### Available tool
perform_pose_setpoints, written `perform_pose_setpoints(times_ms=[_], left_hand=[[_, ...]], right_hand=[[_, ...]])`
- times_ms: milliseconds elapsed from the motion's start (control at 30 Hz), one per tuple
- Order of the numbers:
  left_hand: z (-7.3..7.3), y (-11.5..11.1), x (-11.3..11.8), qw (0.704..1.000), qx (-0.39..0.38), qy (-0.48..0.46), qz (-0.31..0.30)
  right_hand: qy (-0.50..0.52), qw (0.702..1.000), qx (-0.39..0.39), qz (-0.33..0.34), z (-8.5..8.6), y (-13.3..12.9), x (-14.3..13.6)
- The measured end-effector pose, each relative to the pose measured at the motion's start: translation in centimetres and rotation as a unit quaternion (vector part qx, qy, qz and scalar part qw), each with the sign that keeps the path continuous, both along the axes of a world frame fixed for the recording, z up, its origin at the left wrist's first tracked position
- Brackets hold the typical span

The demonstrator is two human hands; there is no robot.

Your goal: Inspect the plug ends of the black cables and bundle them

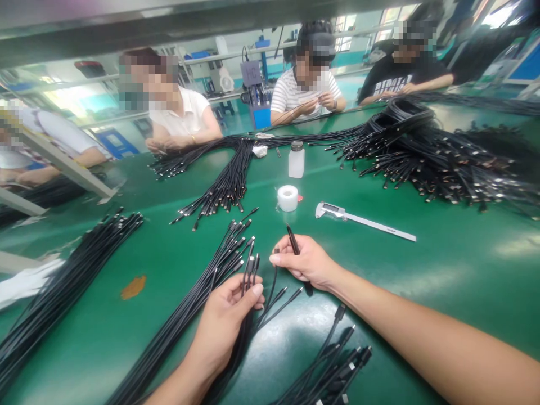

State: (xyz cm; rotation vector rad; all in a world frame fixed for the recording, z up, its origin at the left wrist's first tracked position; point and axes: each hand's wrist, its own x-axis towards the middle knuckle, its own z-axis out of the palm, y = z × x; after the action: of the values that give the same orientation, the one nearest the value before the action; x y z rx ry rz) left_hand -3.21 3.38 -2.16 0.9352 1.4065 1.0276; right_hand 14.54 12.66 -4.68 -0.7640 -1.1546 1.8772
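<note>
Conceivably, the held connector (277, 251) could be scratched if the black pen-like tool (292, 239) is tilted, both being grasped in the right hand's grip (310, 260), while several cables (250, 269) are clasped by the left hand (230, 306) over the table (379, 281).

Bright light fills the room, and the windows (504, 16) behind wash out to white. Pale glare lies on the table (169, 270) at near centre and right. Cables (502, 169) smear at the stretched right edge; the caliper (379, 226) looks sharper.
</note>
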Motion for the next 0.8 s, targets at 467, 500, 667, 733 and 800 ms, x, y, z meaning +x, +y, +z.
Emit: perform_pose_setpoints(times_ms=[467, 500, 667, 733, 800], left_hand=[[0.16, -0.16, 0.03, 0.999, 0.014, 0.020, -0.044], [0.08, -0.20, 0.00, 0.998, 0.015, 0.022, -0.049], [-0.43, -0.35, -0.08, 0.996, 0.032, 0.030, -0.079], [-0.55, -0.36, -0.06, 0.995, 0.034, 0.031, -0.085], [-0.58, -0.35, -0.01, 0.995, 0.036, 0.030, -0.086]], right_hand=[[-0.015, 0.999, 0.018, 0.032, -0.03, -0.18, 0.07], [-0.017, 0.999, 0.015, 0.035, -0.03, -0.26, 0.00], [-0.017, 0.999, 0.036, 0.035, 0.30, -0.80, -0.39], [-0.025, 0.998, 0.048, 0.038, 0.43, -0.93, -0.44], [-0.037, 0.997, 0.053, 0.048, 0.48, -0.96, -0.39]])
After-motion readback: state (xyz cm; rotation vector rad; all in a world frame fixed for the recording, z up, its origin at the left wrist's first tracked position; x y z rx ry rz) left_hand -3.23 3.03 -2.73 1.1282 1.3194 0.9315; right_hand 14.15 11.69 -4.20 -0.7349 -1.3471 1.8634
